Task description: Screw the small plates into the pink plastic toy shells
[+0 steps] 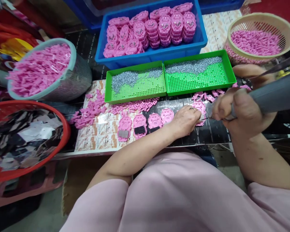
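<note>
My right hand (241, 108) is wrapped round a grey power screwdriver (277, 91). Its thin bit points left and reaches the edge of a pink plastic case piece (198, 108). Closed fingers of my left hand (187, 120), with a ring on one, press on that same piece and partly cover it. To the left lies a row of similar pink case pieces (140, 124). Some bear a black or grey flat plate (123, 133) at the near end. Small pink parts (203, 96) lie just beyond my hands.
Two green trays (135, 97) of small screws stand behind the row. Beyond them a blue bin (149, 58) holds stacked pink pieces. Pink parts fill a grey-green basket (79, 79) at left and a beige basket (286, 38) at right. A red basket (66, 129) contains flat plates.
</note>
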Demonstrator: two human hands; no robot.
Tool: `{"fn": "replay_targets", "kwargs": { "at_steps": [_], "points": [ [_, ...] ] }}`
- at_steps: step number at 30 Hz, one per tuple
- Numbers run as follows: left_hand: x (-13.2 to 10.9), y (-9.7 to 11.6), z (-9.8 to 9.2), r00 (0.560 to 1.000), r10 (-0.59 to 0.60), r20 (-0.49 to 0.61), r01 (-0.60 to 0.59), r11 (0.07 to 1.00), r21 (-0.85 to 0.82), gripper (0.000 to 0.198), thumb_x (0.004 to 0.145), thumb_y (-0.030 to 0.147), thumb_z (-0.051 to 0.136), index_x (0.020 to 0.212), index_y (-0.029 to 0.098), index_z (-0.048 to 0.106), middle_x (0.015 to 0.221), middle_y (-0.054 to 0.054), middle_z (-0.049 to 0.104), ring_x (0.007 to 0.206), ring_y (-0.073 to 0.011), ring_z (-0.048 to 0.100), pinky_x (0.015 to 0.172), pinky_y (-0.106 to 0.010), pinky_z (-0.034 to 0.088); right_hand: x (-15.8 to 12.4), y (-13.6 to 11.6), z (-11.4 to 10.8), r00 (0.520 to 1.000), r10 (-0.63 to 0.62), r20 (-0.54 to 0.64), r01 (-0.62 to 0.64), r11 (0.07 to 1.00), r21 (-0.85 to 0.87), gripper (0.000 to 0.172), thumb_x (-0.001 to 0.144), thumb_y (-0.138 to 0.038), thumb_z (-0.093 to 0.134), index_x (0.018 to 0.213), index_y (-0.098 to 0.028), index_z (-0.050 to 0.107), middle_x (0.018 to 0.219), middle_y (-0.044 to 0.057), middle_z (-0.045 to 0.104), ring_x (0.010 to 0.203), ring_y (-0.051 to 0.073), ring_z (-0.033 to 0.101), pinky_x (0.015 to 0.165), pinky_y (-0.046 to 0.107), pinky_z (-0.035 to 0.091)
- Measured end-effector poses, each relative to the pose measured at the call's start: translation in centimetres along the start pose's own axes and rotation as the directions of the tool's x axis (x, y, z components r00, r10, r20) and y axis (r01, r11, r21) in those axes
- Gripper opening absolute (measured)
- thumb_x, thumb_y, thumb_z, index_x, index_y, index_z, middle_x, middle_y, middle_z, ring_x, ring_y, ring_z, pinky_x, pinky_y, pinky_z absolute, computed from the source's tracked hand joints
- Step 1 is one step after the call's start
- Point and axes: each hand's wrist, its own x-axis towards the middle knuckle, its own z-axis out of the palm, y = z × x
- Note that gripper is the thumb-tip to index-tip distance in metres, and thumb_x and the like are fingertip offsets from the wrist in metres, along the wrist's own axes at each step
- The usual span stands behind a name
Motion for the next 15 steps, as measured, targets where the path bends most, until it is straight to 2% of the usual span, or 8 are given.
{"fn": "replay_targets", "kwargs": {
  "at_steps": [2,5,7,11,15],
  "points": [
    [-0.2,0.0,-0.3,0.997,-0.008,-0.073,0.003,0.998,-0.068,0.013,0.091,0.025,0.058,0.085,0.014,0.063,0.102,-0.009,0.068,0.103,-0.0212,0.06,0.094,-0.035,0.044,0.1,-0.6,0.3,0.998,-0.014,-0.061,0.017,0.998,0.054,0.026,0.083,-0.04,0.065,0.108,-0.035,0.062,0.065,-0.003,0.052,0.039,0.013,0.045,0.037,0.032,0.041],
    [-0.6,0.0,-0.6,0.984,-0.024,-0.176,0.001,0.992,-0.13,0.014,0.09,0.027,0.06,0.083,0.016,0.064,0.115,-0.008,0.066,0.114,-0.0214,0.057,0.099,-0.037,0.041,0.1,-0.8,0.7,0.996,-0.005,-0.089,0.014,0.995,0.094,0.025,0.08,-0.039,0.067,0.104,-0.035,0.063,0.082,-0.001,0.06,0.039,0.011,0.044,0.037,0.033,0.04],
    [-0.9,0.1,-0.7,0.979,-0.03,-0.201,0.003,0.991,-0.134,0.012,0.09,0.027,0.06,0.083,0.018,0.065,0.115,-0.007,0.067,0.115,-0.0209,0.057,0.099,-0.038,0.041,0.1,-1.0,0.7,0.996,0.007,-0.091,0.004,0.994,0.114,0.023,0.08,-0.04,0.067,0.101,-0.035,0.061,0.087,0.0,0.06,0.038,0.01,0.043,0.037,0.033,0.038],
    [-1.2,0.3,-0.8,0.975,-0.035,-0.219,0.008,0.992,-0.125,0.012,0.091,0.027,0.059,0.084,0.018,0.065,0.117,-0.007,0.067,0.116,-0.0198,0.056,0.1,-0.039,0.039,0.2,-1.7,0.9,0.993,0.063,-0.101,-0.05,0.991,0.127,0.025,0.078,-0.044,0.067,0.099,-0.036,0.058,0.077,-0.002,0.057,0.038,0.012,0.043,0.037,0.032,0.037],
    [-1.4,0.3,-0.7,0.966,-0.052,-0.252,0.02,0.992,-0.127,0.016,0.092,0.028,0.057,0.083,0.019,0.064,0.116,-0.007,0.067,0.116,-0.019,0.056,0.102,-0.039,0.037,0.3,-2.0,1.2,0.991,0.033,-0.132,-0.007,0.981,0.193,0.027,0.075,-0.04,0.07,0.098,-0.034,0.057,0.08,-0.003,0.057,0.034,0.01,0.041,0.032,0.031,0.033]
  ]
}}
